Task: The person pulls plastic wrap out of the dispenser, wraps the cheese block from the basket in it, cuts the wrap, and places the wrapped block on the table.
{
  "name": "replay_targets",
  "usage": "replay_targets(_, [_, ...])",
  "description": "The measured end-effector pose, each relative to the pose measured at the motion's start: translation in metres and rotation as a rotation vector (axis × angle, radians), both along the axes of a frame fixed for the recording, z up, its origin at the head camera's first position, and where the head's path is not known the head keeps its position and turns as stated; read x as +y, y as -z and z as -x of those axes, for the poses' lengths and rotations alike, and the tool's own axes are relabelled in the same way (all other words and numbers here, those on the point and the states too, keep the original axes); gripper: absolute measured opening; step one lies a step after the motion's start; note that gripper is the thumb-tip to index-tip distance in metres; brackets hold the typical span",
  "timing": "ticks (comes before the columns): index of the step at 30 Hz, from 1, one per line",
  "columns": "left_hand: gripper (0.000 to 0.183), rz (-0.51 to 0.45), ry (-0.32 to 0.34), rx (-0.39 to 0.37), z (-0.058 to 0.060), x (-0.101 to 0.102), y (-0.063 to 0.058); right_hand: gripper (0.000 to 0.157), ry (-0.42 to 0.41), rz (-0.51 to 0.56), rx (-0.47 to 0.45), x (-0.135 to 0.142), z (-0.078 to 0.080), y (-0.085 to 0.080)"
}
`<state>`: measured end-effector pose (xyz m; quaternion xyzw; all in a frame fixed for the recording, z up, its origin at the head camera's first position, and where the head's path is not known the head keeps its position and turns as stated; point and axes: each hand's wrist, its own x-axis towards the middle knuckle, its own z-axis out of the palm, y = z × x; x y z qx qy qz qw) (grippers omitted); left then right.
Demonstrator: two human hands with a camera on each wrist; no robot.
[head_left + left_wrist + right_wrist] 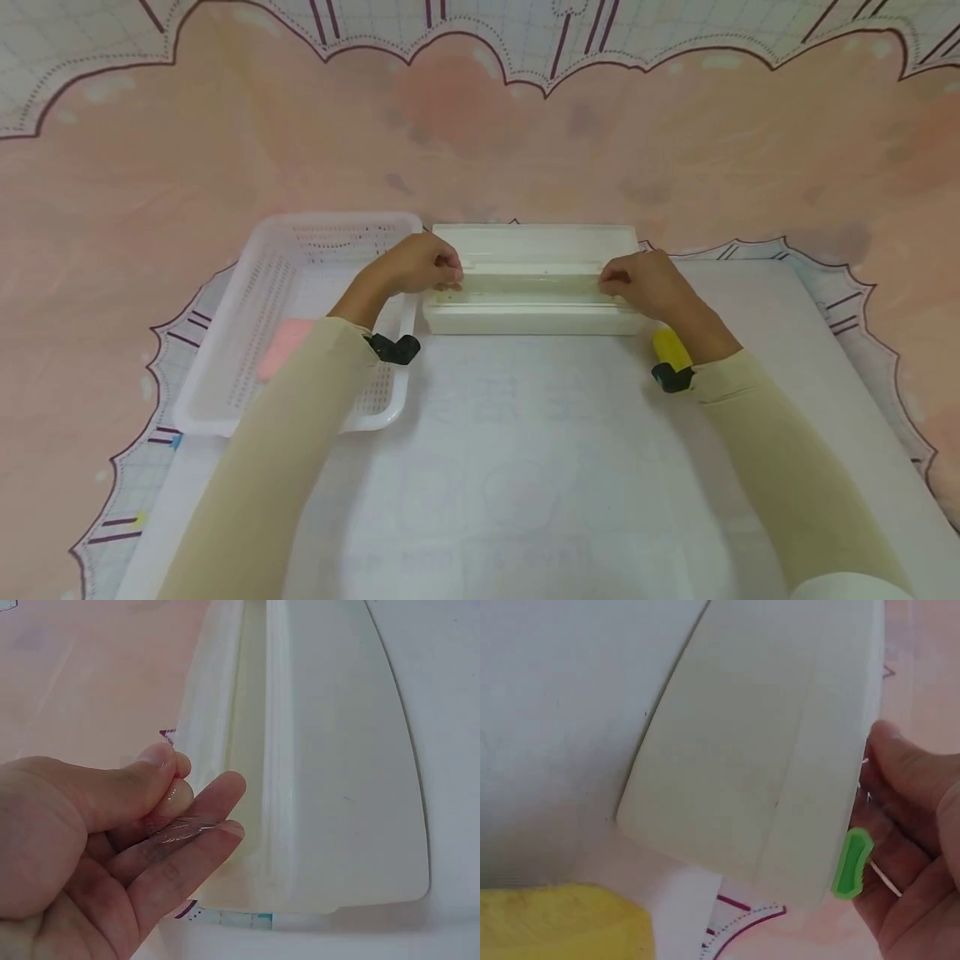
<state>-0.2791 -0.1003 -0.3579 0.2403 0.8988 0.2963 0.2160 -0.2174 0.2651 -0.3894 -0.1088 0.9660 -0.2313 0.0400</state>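
Note:
A long white cling film dispenser [532, 322] lies with its lid raised at the back of the table, a pale roll [532, 285] inside. At its left end my left hand [420, 265] pinches clear cling film [187, 827] between thumb and index finger; the film crosses the other fingers. My right hand [647, 283] is at the opposite end, thumb and fingers curled together at the film's other edge, with small clear glints between them. In the right wrist view a green slider [851, 864] sits by the dispenser's end, in front of the fingers.
A white perforated basket [217, 408] stands left of the dispenser, with a pink item [283, 343] inside. Near my right wrist lies a yellow object [670, 348]. A white sheet [517, 467] covers the table, and a patterned cloth [465, 150] spreads behind it.

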Motion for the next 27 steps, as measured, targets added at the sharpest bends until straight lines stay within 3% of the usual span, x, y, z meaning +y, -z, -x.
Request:
replay_targets(4, [0.014, -0.052, -0.014, -0.026, -0.001, -0.007, -0.002, 0.019, 0.078, 0.119, -0.002, 0.009, -0.001, -0.001])
replay_targets(10, [0.014, -0.148, -0.037, -0.089, -0.009, -0.016, -0.010, 0.038, 0.196, 0.379, -0.077, 0.015, -0.011, -0.003])
replay_targets(16, [0.012, -0.239, -0.026, -0.012, -0.029, -0.022, -0.021, 0.041, 0.163, 0.610, -0.098, 0.010, -0.031, -0.015])
replay_targets(22, [0.011, -0.303, -0.013, 0.106, -0.056, -0.025, -0.028, 0.035, 0.131, 0.686, -0.011, 0.003, -0.049, -0.024])
replay_targets(27, [0.015, -0.356, -0.040, 0.124, -0.076, -0.024, -0.030, 0.022, 0.104, 0.823, 0.035, 0.000, -0.063, -0.030])
